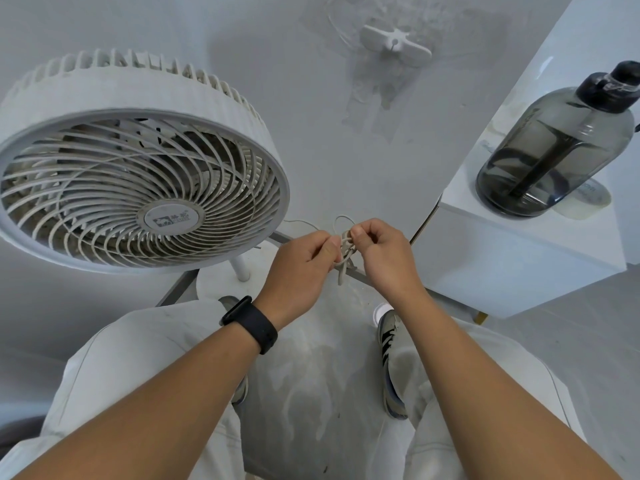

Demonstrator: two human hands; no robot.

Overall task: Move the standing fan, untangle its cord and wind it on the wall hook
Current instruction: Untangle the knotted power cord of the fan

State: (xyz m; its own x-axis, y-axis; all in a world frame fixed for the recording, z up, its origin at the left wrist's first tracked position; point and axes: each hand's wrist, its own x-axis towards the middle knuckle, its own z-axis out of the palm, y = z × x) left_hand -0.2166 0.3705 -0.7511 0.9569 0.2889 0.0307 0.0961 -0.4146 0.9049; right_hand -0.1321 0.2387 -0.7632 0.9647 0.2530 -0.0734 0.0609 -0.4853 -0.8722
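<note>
A white standing fan (135, 174) with a dusty grille stands at the left on a thin pole and round base. Its thin beige cord (346, 244) is bunched into a small tangle in front of me. My left hand (301, 268) and my right hand (384, 258) both pinch that tangle between thumb and fingers, close together. A loop of cord sticks up above the fingers and a short end hangs below. A thin strand runs from the tangle left toward the fan. The white wall hook (394, 43) sits high on the wall, above the hands.
A white cabinet (519, 265) stands at the right against the wall, with a dark translucent water bottle (561, 143) on top. My legs and shoes are below the hands on the dusty floor. A black band is on my left wrist.
</note>
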